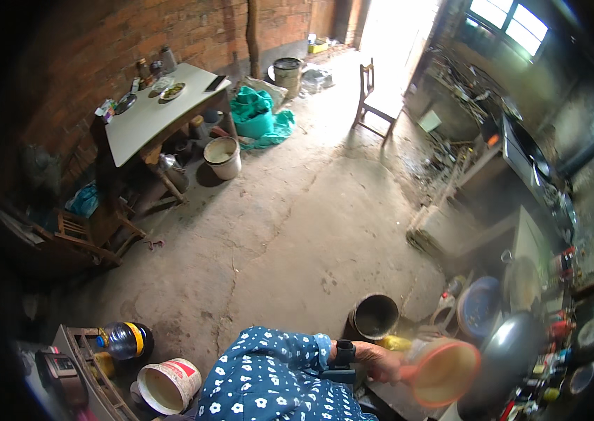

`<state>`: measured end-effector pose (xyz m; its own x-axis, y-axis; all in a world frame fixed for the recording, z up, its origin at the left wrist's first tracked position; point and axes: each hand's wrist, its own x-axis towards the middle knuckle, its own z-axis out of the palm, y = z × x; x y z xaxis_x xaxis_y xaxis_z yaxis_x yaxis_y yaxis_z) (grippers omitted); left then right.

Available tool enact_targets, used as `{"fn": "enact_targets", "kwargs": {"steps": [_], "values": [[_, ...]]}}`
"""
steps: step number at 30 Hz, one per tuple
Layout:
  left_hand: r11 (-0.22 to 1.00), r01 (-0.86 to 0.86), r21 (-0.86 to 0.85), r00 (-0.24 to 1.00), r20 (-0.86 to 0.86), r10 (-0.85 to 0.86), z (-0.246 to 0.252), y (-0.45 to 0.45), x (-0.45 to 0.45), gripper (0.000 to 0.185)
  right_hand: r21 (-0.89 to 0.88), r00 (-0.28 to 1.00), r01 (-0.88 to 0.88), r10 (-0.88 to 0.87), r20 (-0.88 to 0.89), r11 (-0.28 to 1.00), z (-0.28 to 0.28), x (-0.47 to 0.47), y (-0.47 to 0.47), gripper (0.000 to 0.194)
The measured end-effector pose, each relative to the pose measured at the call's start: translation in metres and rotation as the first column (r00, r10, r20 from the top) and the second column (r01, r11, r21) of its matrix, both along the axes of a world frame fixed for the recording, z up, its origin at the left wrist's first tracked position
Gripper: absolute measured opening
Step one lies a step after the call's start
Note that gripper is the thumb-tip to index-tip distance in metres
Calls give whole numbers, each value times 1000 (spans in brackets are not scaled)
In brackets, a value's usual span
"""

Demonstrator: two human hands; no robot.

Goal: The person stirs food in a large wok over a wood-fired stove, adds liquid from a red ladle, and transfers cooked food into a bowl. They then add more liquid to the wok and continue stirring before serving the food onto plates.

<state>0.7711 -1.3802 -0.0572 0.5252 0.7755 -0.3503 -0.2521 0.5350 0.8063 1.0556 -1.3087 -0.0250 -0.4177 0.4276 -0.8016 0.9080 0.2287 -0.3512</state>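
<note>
My left hand [384, 363], at the end of a blue flowered sleeve with a dark band on the wrist, grips the handle of an orange plastic dipper [445, 372]. The dipper's round mouth faces up toward me. It looks slightly blurred, and I cannot tell whether it holds anything. Just right of it is a large dark, rounded metal vessel [510, 360], possibly a wok. A dark bucket [374, 317] stands on the floor beyond my wrist, with a yellow item [396, 343] beside it. My right hand is out of view.
A blue basin [478, 306] and many bottles [554, 363] crowd the right side. At lower left are a white bucket [169, 387] and a large dark-filled bottle [124, 340]. Farther off stand a white-topped table [144, 123], another bucket [223, 158] and a wooden chair [378, 110].
</note>
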Motion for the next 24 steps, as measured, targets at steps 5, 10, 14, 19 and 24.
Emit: {"fn": "enact_targets", "kwargs": {"steps": [5,10,14,19,24], "values": [[928,-372,-11,928,-19,372,15,21,-79,64,-111,975,-180,163,-149,977,4,-84,48,18],[777,-621,-101,762,152,629,36,40,-171,70,-364,916,-238,83,-392,901,42,-222,86,21],[757,-637,-144,755,78,651,53,60,-255,58,-358,768,-355,51,-638,864,62,-306,113,21],[716,-670,-198,729,6,684,73,97,-336,49,-436,769,-325,-34,-638,839,56,-361,170,22],[660,-738,-144,659,57,750,69,180,-404,48,-452,686,-317,-128,-716,834,46,-429,234,19]]}}
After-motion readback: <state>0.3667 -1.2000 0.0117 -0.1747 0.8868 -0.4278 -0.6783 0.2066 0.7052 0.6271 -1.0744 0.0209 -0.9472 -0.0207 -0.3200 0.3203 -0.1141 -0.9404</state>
